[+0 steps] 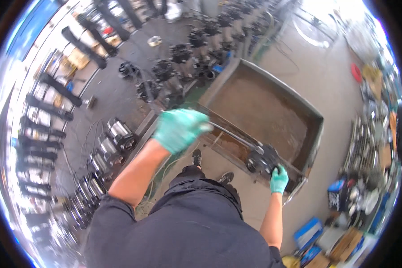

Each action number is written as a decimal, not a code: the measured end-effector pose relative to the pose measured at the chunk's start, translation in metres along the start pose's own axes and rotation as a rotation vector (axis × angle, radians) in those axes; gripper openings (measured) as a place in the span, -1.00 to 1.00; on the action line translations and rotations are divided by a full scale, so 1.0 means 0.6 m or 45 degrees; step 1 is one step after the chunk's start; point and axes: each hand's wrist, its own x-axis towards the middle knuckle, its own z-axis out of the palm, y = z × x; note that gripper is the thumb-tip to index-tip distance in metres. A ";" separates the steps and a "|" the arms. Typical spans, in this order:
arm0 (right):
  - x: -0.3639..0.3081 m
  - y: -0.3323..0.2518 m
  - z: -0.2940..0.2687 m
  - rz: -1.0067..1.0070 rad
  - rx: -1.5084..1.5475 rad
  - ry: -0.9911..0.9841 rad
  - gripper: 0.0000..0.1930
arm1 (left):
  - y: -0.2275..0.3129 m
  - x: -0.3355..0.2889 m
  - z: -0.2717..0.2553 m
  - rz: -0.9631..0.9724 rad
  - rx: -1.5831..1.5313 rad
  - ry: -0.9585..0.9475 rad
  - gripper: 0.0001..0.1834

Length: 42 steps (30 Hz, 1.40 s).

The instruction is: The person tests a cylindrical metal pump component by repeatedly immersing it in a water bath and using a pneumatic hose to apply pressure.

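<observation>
My left hand [179,130], in a green glove and smeared by motion, is closed around a long thin metal rod [234,135]. To the right, the rod runs into a black round-edged machine part [262,159]. That part rests at the near edge of a metal trough [318,147] with brownish, wet-looking contents. My right hand [279,179], gloved in green too, grips the near right side of the black part. Its fingers curl over the rim, and some of them are hidden. The exact joint between rod and part is too small to make out.
Several silvery motor-like cylinders [107,149] line the left bench [96,85]. Black castings [163,69] crowd its far right, beside the trough. A hammer-like tool [90,102] lies there too. Shelves of metal parts [364,143] and a blue box [308,232] stand at right.
</observation>
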 end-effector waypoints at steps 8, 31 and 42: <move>0.009 0.042 0.051 0.226 0.512 -0.174 -0.65 | 0.012 0.023 0.007 0.093 0.161 0.076 -0.63; -0.076 -0.762 0.298 0.140 0.673 -1.562 -0.82 | -0.400 -0.261 -0.279 -1.131 0.507 0.978 -0.59; -0.107 -0.939 0.494 0.102 0.429 -1.676 -0.57 | -0.603 -0.365 -0.124 -1.417 0.230 0.260 -0.68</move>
